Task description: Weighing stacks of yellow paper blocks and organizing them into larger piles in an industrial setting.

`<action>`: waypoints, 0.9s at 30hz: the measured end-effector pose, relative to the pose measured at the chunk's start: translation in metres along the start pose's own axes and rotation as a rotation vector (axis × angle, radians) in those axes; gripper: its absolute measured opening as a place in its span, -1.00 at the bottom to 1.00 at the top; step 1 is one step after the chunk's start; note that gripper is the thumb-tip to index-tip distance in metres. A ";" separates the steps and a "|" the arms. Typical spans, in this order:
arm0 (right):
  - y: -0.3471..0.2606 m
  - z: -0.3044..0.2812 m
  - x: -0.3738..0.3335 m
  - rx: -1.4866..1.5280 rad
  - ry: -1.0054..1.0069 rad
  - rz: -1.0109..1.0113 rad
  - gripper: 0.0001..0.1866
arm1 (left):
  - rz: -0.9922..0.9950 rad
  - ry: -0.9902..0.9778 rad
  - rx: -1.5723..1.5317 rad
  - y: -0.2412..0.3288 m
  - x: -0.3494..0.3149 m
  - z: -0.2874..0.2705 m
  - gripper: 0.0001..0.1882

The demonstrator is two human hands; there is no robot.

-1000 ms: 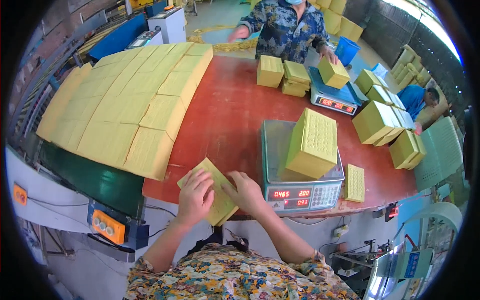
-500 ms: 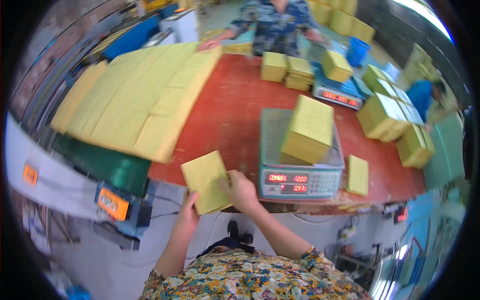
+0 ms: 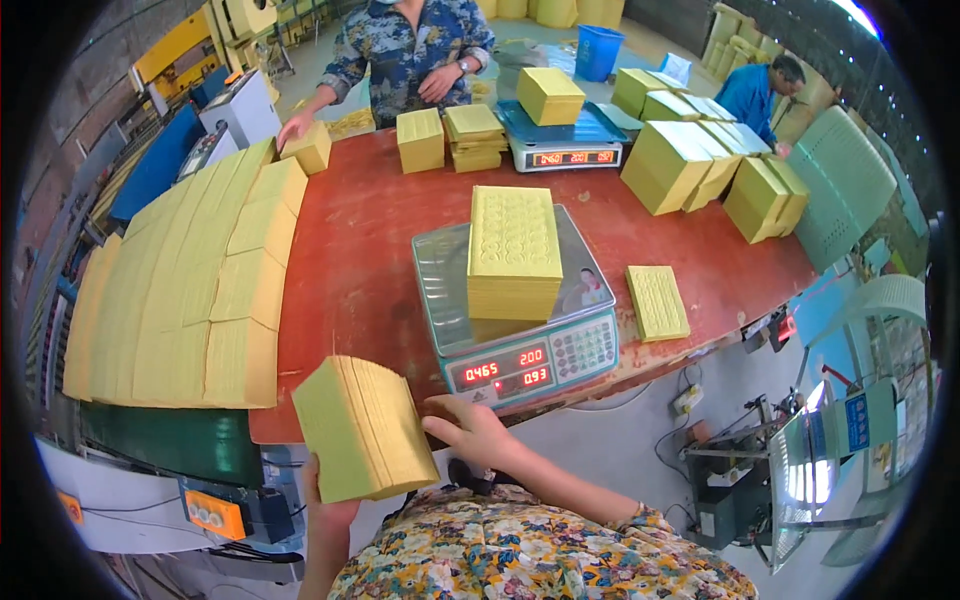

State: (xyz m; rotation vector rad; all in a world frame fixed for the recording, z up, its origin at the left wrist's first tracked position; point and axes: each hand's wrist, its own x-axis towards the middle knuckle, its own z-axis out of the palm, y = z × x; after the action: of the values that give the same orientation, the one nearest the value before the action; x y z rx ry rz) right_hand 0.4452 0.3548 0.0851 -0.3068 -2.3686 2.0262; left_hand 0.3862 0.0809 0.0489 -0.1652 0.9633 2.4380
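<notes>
A thick stack of yellow paper sheets (image 3: 365, 430) is tilted over the table's front edge, its layered side fanning slightly. My left hand (image 3: 332, 508) grips it from below at the lower left; most of those fingers are behind the paper. Close by the stack's right side is my right hand (image 3: 472, 432), thumb and fingers apart, with nothing visible in it. On the digital scale (image 3: 530, 355) with lit red digits stands a taller stack of embossed yellow paper (image 3: 515, 240). A thin yellow bundle (image 3: 658, 302) lies to the scale's right.
Rows of yellow paper stacks (image 3: 180, 310) cover the red table's (image 3: 350, 240) left side. Across it, a person (image 3: 410, 60) touches a yellow block (image 3: 308, 148). A second scale (image 3: 565, 155) bears another block. More stacks (image 3: 665, 165) and a person in blue (image 3: 750, 100) are at right.
The paper in my hands has turned, now showing its thick layered side, and sits lower and further left. My right hand has come off it. The view has shifted; the person opposite touches a block.
</notes>
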 end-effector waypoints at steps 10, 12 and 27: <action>-0.122 -0.152 0.032 0.358 0.272 -0.169 -0.46 | 0.378 -0.540 0.722 0.036 0.130 0.239 -0.49; -0.127 -0.190 0.056 0.393 0.287 -0.175 -0.50 | 0.084 -0.554 0.514 0.034 0.160 0.304 -0.45; -0.070 -0.233 0.102 0.464 0.353 -0.078 -0.59 | -0.102 -0.357 0.795 0.003 0.208 0.339 -0.28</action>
State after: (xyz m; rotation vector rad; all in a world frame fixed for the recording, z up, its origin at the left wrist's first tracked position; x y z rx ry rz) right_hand 0.3669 0.5884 0.1796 -0.4969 -1.6321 2.1852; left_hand 0.2295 0.3916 0.2416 0.4660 1.5972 1.7380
